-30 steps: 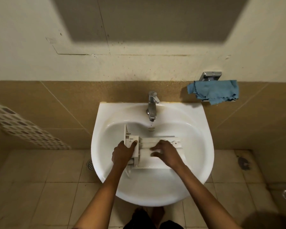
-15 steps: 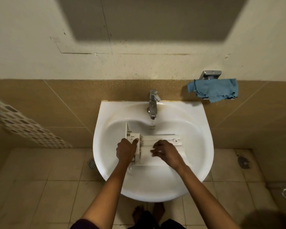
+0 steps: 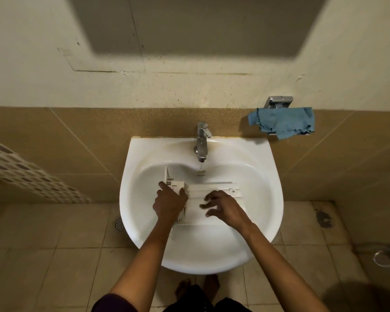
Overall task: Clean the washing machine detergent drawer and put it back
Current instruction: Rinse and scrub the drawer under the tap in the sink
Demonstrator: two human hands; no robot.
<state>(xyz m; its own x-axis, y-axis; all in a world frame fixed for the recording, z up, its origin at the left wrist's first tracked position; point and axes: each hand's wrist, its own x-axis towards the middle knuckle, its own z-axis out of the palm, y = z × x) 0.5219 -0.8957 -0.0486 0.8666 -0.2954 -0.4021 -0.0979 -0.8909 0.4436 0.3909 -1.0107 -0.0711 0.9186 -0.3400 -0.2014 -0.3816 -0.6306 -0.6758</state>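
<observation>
The white plastic detergent drawer (image 3: 195,199) lies across the bowl of the white sink (image 3: 263,199), its front panel end at the left. My left hand (image 3: 170,204) grips the drawer's left end, index finger stretched out along it. My right hand (image 3: 224,207) rests on top of the drawer's middle with fingers spread and bent, pressing or rubbing its surface. A thin stream of water falls from the chrome tap (image 3: 202,143) just behind the drawer.
A blue cloth (image 3: 284,122) hangs on a chrome holder on the tiled wall at the right. A floor drain (image 3: 118,224) sits left of the sink. A patterned mesh object (image 3: 20,176) leans at the left. My bare feet stand under the sink.
The view has shifted slightly. My left index finger has stretched out along the drawer's end. My right hand's fingers have spread and slid a little over the drawer's top.
</observation>
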